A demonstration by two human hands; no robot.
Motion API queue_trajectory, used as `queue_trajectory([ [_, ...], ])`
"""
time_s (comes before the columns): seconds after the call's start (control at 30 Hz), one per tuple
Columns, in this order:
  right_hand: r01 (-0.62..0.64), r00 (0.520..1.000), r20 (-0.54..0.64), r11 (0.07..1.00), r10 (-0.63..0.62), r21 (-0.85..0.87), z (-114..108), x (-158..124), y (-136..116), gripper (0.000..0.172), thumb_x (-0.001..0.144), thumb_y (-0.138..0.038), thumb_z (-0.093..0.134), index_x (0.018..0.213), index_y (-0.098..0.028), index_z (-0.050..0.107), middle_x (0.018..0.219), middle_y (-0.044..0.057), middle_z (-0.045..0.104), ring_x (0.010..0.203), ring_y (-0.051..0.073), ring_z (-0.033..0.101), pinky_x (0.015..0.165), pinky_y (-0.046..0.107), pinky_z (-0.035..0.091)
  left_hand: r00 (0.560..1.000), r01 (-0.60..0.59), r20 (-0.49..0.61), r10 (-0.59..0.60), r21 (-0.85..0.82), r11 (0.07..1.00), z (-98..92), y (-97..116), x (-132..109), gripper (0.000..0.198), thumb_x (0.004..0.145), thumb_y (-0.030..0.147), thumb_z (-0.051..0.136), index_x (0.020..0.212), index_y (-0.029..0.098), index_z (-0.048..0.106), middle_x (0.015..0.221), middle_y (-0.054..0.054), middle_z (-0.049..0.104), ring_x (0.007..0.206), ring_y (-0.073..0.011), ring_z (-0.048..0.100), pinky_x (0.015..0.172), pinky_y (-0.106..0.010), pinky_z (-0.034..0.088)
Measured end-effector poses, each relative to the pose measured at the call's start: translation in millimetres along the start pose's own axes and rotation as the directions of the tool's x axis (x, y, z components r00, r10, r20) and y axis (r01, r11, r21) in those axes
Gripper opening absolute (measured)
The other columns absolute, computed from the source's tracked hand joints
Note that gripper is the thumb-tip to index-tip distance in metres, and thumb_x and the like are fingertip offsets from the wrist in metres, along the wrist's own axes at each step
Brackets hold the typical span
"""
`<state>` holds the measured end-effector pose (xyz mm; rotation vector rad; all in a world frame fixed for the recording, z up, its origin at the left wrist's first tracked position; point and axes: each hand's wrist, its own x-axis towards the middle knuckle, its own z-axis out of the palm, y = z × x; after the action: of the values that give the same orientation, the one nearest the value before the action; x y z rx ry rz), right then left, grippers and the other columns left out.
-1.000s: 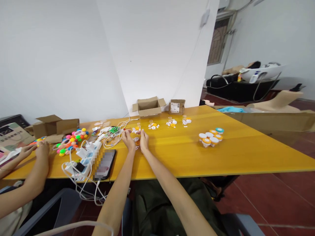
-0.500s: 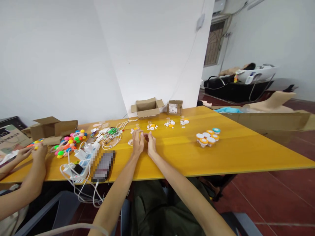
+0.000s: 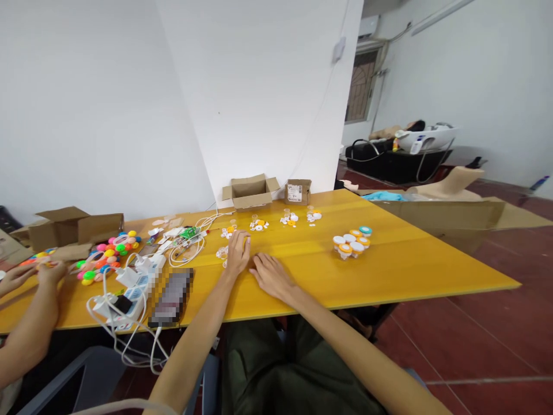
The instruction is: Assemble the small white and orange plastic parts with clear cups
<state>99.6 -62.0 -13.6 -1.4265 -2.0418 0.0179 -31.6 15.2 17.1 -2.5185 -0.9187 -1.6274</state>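
My left hand (image 3: 238,252) rests on the yellow table (image 3: 298,294) with its fingers pointing forward. It is nearest to a small group of clear plastic parts (image 3: 222,252) on its left side. My right hand (image 3: 271,275) lies palm down beside it, fingers stretched and slightly bent on the tabletop. Nothing shows in either hand, though the palms are hidden. Farther right stands a cluster of small clear containers with white, orange and teal lids (image 3: 351,242). Small piles of white and orange parts (image 3: 259,223) lie in a row beyond my hands.
Two cardboard boxes, an open one (image 3: 250,193) and a smaller one (image 3: 298,192), stand against the wall. Left of me are a power strip (image 3: 144,288) with cables, a phone (image 3: 173,297) and colourful ball strings (image 3: 99,262). At far left a co-worker's hands (image 3: 49,274) handle colourful pieces.
My hands have moved apart. The right one has turned palm down and come nearer the table's front edge. The view has swung slightly right.
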Motion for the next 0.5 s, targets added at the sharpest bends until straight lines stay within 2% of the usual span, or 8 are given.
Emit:
queue_trajectory([
  [0.1,0.074,0.997,0.004,0.972,-0.075,-0.223,-14.0,-13.6,9.3,0.018,0.097,-0.028,0.049,0.1,-0.02,0.065,0.104,0.012,0.068,0.1,0.025,0.062,0.088,0.036,0.045,0.993,-0.05,0.11,0.046,0.035,0.998,2.8,9.5,-2.0,0.025,0.102,0.029,0.036,0.103,0.023,0.06,0.098,-0.008,0.064,0.097,-0.0224,0.06,0.089,-0.037,0.047],
  [0.2,0.083,0.993,-0.051,0.919,-0.111,-0.386,-35.5,-23.8,34.3,0.02,0.097,-0.026,0.047,0.101,-0.02,0.066,0.103,0.014,0.069,0.099,0.027,0.06,0.092,0.04,0.043,0.966,-0.111,0.241,0.097,0.048,0.993,7.5,14.6,-4.4,0.024,0.102,0.027,0.035,0.102,0.023,0.059,0.098,-0.007,0.064,0.096,-0.0215,0.06,0.088,-0.035,0.048],
  [0.33,-0.012,0.981,-0.169,0.835,-0.098,-0.551,-73.6,-37.9,80.4,0.027,0.095,-0.02,0.043,0.109,-0.018,0.066,0.108,0.017,0.069,0.108,0.032,0.057,0.098,0.046,0.037,0.901,-0.158,0.411,0.135,0.022,0.987,15.2,11.4,-8.0,0.02,0.102,0.025,0.038,0.102,0.024,0.059,0.099,-0.006,0.064,0.094,-0.0207,0.06,0.088,-0.034,0.048],
  [0.43,-0.115,0.964,-0.258,0.767,-0.068,-0.631,-97.8,-52.3,106.8,0.029,0.095,-0.019,0.042,0.109,-0.013,0.066,0.112,0.019,0.068,0.112,0.033,0.055,0.098,0.046,0.036,0.868,-0.142,0.483,0.119,0.011,0.99,20.3,5.8,-10.9,0.018,0.1,0.026,0.042,0.102,0.024,0.06,0.101,-0.006,0.064,0.096,-0.0214,0.06,0.09,-0.036,0.048],
  [0.5,-0.192,0.942,-0.33,0.721,-0.053,-0.666,-105.9,-63.8,116.7,0.029,0.094,-0.02,0.043,0.109,-0.011,0.066,0.115,0.021,0.067,0.114,0.033,0.054,0.098,0.046,0.036,0.856,-0.119,0.507,0.101,0.004,0.993,22.4,3.3,-12.5,0.017,0.099,0.026,0.044,0.102,0.024,0.061,0.102,-0.006,0.064,0.098,-0.0219,0.06,0.092,-0.037,0.048],
])
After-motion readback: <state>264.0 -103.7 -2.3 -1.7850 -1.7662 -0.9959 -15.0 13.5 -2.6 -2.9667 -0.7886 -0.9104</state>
